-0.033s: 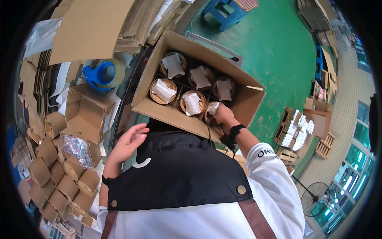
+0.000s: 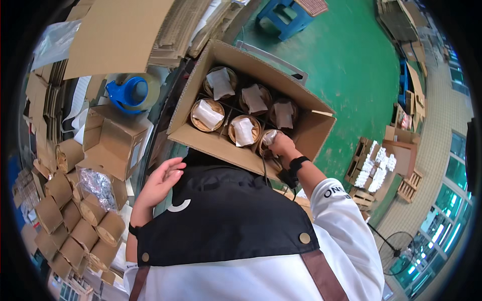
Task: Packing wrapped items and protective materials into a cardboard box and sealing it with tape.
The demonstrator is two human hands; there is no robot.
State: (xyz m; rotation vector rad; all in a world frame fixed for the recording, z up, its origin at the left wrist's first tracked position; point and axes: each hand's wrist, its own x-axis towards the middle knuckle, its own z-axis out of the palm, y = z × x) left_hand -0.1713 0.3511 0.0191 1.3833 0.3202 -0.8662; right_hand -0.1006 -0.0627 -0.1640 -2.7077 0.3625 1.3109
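- A pale packet [image 2: 270, 136] was seen at the fingers of the right hand [image 2: 284, 146], over a round container [image 2: 263, 147] in the near right corner of the carton [image 2: 211, 142].
- The packet was placed just left of the knuckles; its long axis could not be read, since part of it was covered by the hand.
- The right hand was curled down and brought into contact with the packet, but whether it was pinched or only pressed could not be told, the fingertips being hidden.
- The left hand [image 2: 161, 181] was held well apart, outside the carton's near left corner, fingers loosely extended, with nothing seen to be held.
- The carton's long axis was slanted from upper left to lower right.
- The container's lower part was hidden by the carton's near wall, and the dividers [image 2: 225, 123] were mostly lost in shadow.
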